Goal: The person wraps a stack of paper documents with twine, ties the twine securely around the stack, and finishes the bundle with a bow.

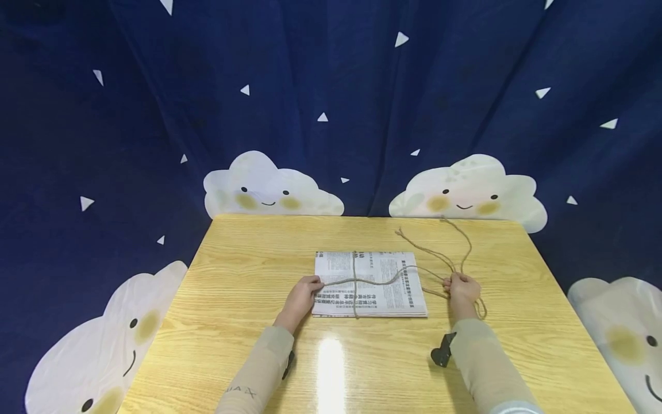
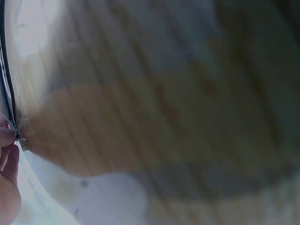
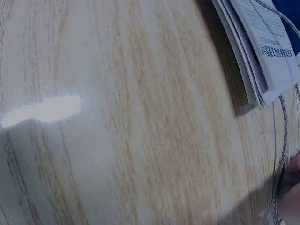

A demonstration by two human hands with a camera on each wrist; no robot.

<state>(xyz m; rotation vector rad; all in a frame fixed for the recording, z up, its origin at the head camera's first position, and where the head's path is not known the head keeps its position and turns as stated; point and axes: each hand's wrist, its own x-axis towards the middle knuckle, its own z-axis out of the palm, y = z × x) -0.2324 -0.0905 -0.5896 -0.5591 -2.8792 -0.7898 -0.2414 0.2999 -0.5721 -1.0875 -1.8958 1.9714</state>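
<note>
A folded stack of newspapers (image 1: 388, 299) lies flat on the table. Twine (image 1: 354, 280) crosses it, one strand running front to back and another loosely from side to side. At the stack's left edge, my left hand (image 1: 301, 296) pinches the twine against the paper; its fingertips (image 2: 8, 161) show at the border of the left wrist view. To the right of the stack, apart from it, my right hand (image 1: 463, 290) grips several strands of twine (image 3: 285, 131). Loose ends stretch from that hand toward the back of the table, and a loop hangs out beside it.
The wooden table (image 1: 248, 247) reaches back to a dark blue curtain (image 1: 289, 69) with white triangles and smiling clouds. A black wrist device (image 1: 442, 350) sits by the right sleeve. Light glares off the tabletop in front of the stack.
</note>
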